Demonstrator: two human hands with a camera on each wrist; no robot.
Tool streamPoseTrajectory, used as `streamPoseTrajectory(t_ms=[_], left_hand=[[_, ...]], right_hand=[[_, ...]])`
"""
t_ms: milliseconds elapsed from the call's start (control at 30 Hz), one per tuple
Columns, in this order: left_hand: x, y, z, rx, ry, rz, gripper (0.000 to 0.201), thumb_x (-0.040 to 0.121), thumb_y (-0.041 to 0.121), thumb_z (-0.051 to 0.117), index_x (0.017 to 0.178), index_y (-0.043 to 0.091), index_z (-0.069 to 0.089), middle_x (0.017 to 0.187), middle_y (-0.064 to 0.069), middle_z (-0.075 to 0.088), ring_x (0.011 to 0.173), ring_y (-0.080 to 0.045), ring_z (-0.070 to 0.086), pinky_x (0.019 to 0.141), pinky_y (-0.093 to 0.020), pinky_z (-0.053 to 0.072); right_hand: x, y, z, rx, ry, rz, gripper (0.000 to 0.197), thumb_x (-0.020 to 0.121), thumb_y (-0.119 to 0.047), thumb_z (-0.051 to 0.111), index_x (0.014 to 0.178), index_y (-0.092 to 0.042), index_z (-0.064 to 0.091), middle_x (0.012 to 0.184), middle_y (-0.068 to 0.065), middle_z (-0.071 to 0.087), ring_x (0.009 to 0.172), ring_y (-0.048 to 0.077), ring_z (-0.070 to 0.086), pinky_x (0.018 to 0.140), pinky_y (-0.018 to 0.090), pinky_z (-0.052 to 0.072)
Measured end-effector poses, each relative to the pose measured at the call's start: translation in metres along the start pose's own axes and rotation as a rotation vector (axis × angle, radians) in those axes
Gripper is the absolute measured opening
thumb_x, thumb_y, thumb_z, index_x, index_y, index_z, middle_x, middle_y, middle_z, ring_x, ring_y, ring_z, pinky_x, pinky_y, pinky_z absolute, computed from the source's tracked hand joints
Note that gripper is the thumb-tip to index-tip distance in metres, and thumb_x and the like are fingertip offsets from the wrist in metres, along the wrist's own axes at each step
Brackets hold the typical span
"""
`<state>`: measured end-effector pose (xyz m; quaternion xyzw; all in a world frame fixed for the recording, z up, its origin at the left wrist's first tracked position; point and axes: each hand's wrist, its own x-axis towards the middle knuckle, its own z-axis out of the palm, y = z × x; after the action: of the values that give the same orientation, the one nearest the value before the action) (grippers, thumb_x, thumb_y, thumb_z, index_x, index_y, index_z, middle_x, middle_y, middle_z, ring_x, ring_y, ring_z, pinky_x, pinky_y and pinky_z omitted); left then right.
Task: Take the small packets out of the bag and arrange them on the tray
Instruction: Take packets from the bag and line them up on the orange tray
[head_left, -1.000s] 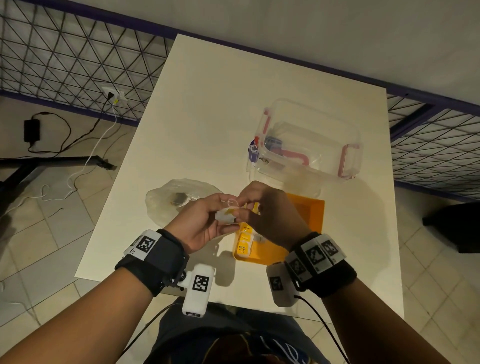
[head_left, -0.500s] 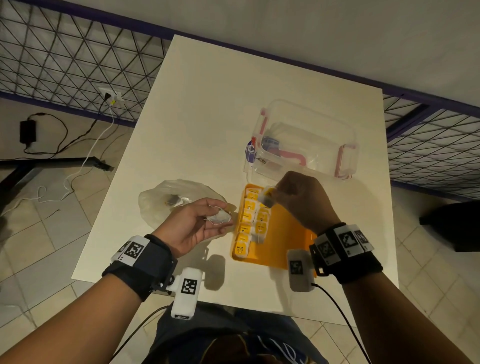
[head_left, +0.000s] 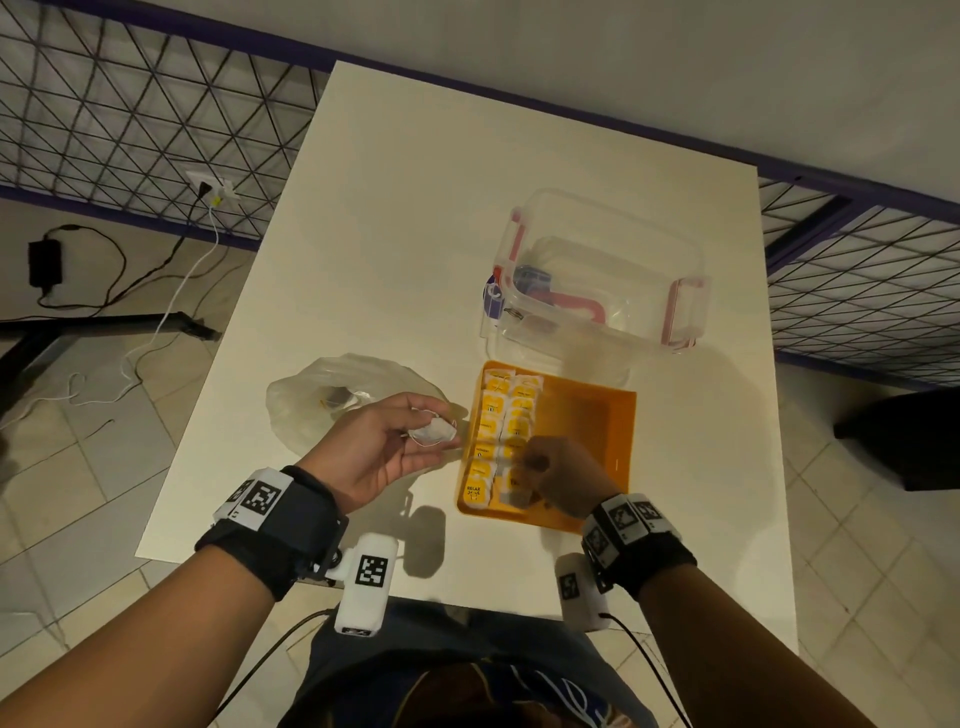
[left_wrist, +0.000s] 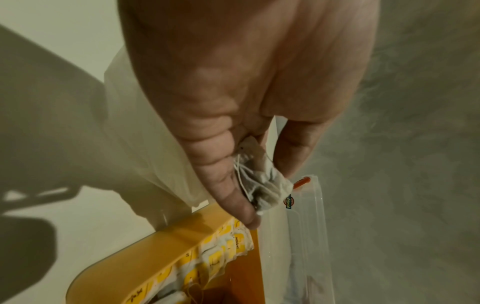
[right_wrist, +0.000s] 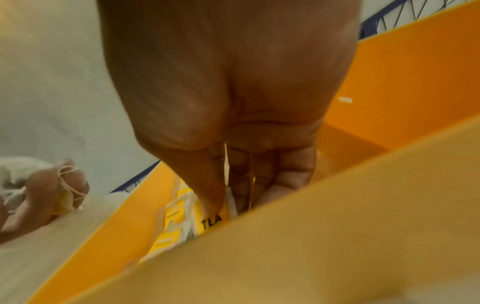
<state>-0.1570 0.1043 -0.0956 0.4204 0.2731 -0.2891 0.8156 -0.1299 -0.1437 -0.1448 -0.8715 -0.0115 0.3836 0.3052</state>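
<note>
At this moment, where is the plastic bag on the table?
In the head view, the plastic bag lies on the white table, left of the orange tray, behind the left hand.

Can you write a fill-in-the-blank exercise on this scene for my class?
1. The tea packets lie in ____ rows in the tray.
2. The tray is coloured ____.
3. The left hand holds a bundle of packets above the ____.
4. The right hand sets a packet printed ____.

Missing words: two; orange; table; TEA
</note>
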Motion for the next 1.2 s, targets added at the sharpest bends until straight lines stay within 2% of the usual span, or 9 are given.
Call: streamPoseTrajectory(t_ms=[67, 367, 500, 733, 800, 867, 967, 1100, 1200], left_hand=[[-0.002, 0.000, 0.001, 0.006, -0.001, 0.004, 0.028, 0.096, 0.003, 0.047, 0.095, 0.010, 0.074, 0.103, -0.018, 0.073, 0.097, -0.030, 0.072, 0.077, -0.031, 0.060], [-0.004, 0.000, 0.001, 0.000, 0.011, 0.000, 0.024, 0.096, 0.002, 0.046, 0.104, 0.006, 0.068, 0.106, -0.019, 0.072, 0.102, -0.033, 0.070, 0.077, -0.031, 0.060], [-0.004, 0.001, 0.001, -0.025, -0.011, -0.008, 0.027, 0.094, 0.000, 0.044, 0.106, 0.005, 0.067, 0.107, -0.020, 0.071, 0.098, -0.032, 0.071, 0.077, -0.031, 0.060], [-0.003, 0.002, 0.001, -0.099, -0.080, -0.008, 0.044, 0.087, -0.010, 0.032, 0.122, -0.002, 0.058, 0.116, -0.027, 0.067, 0.107, -0.040, 0.068, 0.085, -0.037, 0.058], [-0.002, 0.001, 0.002, -0.079, -0.063, 0.001, 0.040, 0.091, -0.012, 0.035, 0.124, -0.003, 0.057, 0.119, -0.030, 0.065, 0.107, -0.040, 0.068, 0.084, -0.035, 0.060], [-0.001, 0.000, 0.002, -0.043, -0.039, 0.014, 0.034, 0.095, -0.010, 0.041, 0.123, -0.001, 0.059, 0.120, -0.031, 0.065, 0.107, -0.039, 0.068, 0.081, -0.034, 0.061], [0.000, -0.002, 0.003, 0.013, -0.023, 0.039, 0.031, 0.095, -0.009, 0.048, 0.121, 0.001, 0.062, 0.120, -0.030, 0.065, 0.111, -0.044, 0.065, 0.084, -0.037, 0.060], [0.002, -0.004, 0.010, 0.085, -0.003, 0.082, 0.028, 0.094, -0.007, 0.053, 0.119, 0.003, 0.061, 0.106, -0.023, 0.070, 0.096, -0.038, 0.070, 0.083, -0.034, 0.060], [0.002, -0.005, 0.016, 0.131, 0.012, 0.122, 0.026, 0.092, -0.006, 0.057, 0.116, 0.004, 0.061, 0.096, -0.021, 0.071, 0.081, -0.028, 0.072, 0.073, -0.031, 0.061]], right_hand=[[0.002, -0.004, 0.003, 0.026, 0.021, 0.008, 0.005, 0.095, -0.011, 0.062, 0.096, -0.015, 0.064, 0.090, 0.003, 0.069, 0.074, 0.013, 0.069, 0.059, 0.018, 0.053], [0.006, -0.013, 0.007, 0.067, 0.133, 0.032, 0.002, 0.096, -0.013, 0.060, 0.095, -0.012, 0.060, 0.084, 0.008, 0.070, 0.067, 0.018, 0.068, 0.063, 0.032, 0.061], [0.008, -0.012, 0.009, 0.049, 0.152, 0.025, 0.003, 0.096, -0.013, 0.060, 0.094, -0.014, 0.059, 0.084, 0.006, 0.069, 0.069, 0.018, 0.069, 0.065, 0.032, 0.061], [0.011, -0.011, 0.008, -0.008, 0.190, 0.028, 0.006, 0.094, -0.017, 0.063, 0.096, -0.017, 0.057, 0.087, 0.003, 0.067, 0.075, 0.019, 0.068, 0.071, 0.035, 0.061], [0.010, -0.012, 0.005, -0.045, 0.193, 0.034, 0.009, 0.092, -0.016, 0.063, 0.096, -0.018, 0.055, 0.088, 0.000, 0.064, 0.078, 0.018, 0.065, 0.071, 0.032, 0.058], [0.007, -0.018, -0.001, -0.111, 0.269, 0.004, 0.011, 0.092, -0.020, 0.065, 0.093, -0.020, 0.054, 0.086, -0.005, 0.060, 0.077, 0.013, 0.059, 0.065, 0.022, 0.050], [-0.002, -0.038, -0.014, -0.047, 0.378, -0.167, 0.011, 0.091, -0.025, 0.067, 0.097, -0.021, 0.060, 0.091, -0.007, 0.062, 0.079, 0.007, 0.060, 0.066, 0.014, 0.045], [-0.020, -0.074, -0.024, 0.180, 0.238, -0.345, 0.027, 0.083, -0.032, 0.076, 0.107, -0.026, 0.065, 0.099, -0.008, 0.065, 0.080, 0.006, 0.065, 0.063, 0.013, 0.051], [-0.022, -0.087, -0.020, 0.087, 0.198, -0.412, 0.028, 0.080, -0.030, 0.081, 0.105, -0.024, 0.070, 0.096, -0.008, 0.064, 0.073, 0.002, 0.060, 0.064, 0.008, 0.047]])
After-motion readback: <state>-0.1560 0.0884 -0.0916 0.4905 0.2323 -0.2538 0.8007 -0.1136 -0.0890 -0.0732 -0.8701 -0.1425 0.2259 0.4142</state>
